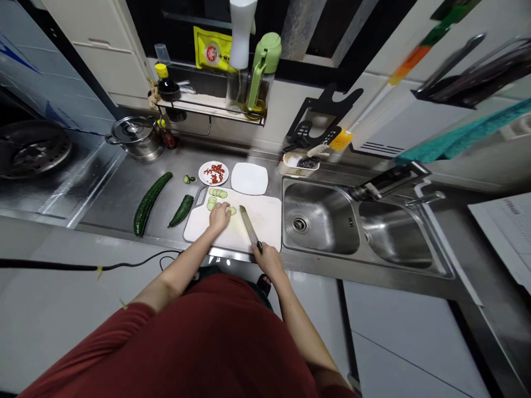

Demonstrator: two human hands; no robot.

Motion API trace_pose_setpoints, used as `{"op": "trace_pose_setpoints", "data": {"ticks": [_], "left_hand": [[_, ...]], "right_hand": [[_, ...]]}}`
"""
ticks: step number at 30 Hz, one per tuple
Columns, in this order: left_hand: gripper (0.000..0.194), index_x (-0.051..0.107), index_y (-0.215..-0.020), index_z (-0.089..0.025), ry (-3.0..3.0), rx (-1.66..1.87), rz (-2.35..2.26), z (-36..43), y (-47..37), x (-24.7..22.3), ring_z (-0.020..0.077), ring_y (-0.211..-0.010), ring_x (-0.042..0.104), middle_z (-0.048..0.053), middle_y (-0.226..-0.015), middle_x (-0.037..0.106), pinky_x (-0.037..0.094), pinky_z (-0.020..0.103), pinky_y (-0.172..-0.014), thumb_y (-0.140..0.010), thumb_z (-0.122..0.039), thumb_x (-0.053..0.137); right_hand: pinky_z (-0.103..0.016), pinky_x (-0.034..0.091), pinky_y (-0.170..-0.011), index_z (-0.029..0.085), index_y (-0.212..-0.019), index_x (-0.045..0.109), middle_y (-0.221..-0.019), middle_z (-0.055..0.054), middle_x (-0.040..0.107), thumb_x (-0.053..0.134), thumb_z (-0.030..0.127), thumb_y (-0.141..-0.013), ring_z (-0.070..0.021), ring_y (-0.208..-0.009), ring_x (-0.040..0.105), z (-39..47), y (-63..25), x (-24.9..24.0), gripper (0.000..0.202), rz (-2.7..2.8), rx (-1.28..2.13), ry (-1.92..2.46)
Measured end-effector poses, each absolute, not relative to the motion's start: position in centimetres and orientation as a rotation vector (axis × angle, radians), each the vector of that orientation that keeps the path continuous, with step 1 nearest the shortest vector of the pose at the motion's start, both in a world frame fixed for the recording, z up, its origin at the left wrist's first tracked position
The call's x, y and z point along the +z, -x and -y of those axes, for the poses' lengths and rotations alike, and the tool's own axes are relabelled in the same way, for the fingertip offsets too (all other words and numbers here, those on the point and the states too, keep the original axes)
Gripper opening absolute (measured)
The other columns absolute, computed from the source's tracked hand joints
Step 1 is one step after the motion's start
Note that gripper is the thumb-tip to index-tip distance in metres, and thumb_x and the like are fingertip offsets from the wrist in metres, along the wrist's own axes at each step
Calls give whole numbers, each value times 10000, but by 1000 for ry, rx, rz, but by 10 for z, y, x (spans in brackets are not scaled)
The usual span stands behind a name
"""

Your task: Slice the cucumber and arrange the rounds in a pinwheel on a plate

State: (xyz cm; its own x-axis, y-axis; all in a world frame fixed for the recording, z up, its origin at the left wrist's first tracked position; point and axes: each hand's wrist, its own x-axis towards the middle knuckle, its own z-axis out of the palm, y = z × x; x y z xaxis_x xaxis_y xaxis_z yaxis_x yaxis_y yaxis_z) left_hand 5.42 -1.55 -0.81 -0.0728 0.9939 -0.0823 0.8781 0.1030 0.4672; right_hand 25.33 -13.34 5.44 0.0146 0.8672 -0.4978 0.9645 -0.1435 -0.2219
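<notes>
A white cutting board lies on the steel counter in front of me. My left hand rests on its left half, fingers bent and drawn together over cucumber slices, partly hiding them. One loose slice lies just right of my fingertips. Several more slices overlap in a row near the board's far edge. My right hand is closed round the black handle of a kitchen knife. Its blade points away from me over the board, apart from the slices.
Left of the board lie a whole cucumber, a cut cucumber piece and small end bits. Behind it stand a plate of chopped red pieces and a white plate. A double sink adjoins on the right; a lidded pot stands back left.
</notes>
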Motion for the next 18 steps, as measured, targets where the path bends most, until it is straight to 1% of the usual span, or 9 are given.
{"op": "trace_pose_setpoints", "data": {"ticks": [5, 11, 15, 18], "left_hand": [[268, 626, -1097, -233, -1850, 459, -1994, 16, -54, -11, 248, -1026, 565, 93, -1060, 601, 431, 340, -915, -875, -347, 528], [202, 623, -1008, -234, -1802, 545, -1990, 14, -54, -14, 216, -977, 579, 71, -1021, 613, 440, 307, -858, -827, -316, 584], [113, 614, -916, -224, -1718, 668, -1954, 16, -53, -15, 167, -890, 597, 35, -957, 650, 435, 270, -791, -837, -277, 552], [103, 611, -879, -225, -1610, 731, -1914, 20, -52, -14, 142, -794, 602, 0, -854, 670, 426, 247, -715, -837, -305, 561]], "right_hand": [[-280, 420, -784, 166, -1127, 612, -1017, -141, 694, 307, 505, -988, -238, -982, 651, 129, -241, 48, 478, -1887, -787, -2204], [-285, 419, -775, 172, -1102, 616, -994, -138, 692, 300, 531, -975, -241, -959, 651, 127, -242, 38, 495, -1886, -783, -2254], [-283, 421, -758, 176, -1081, 623, -976, -132, 697, 286, 543, -972, -241, -945, 654, 125, -245, 34, 511, -1903, -757, -2272], [-280, 423, -764, 169, -1094, 627, -988, -136, 695, 281, 538, -975, -240, -955, 654, 123, -245, 34, 520, -1903, -746, -2267]]}}
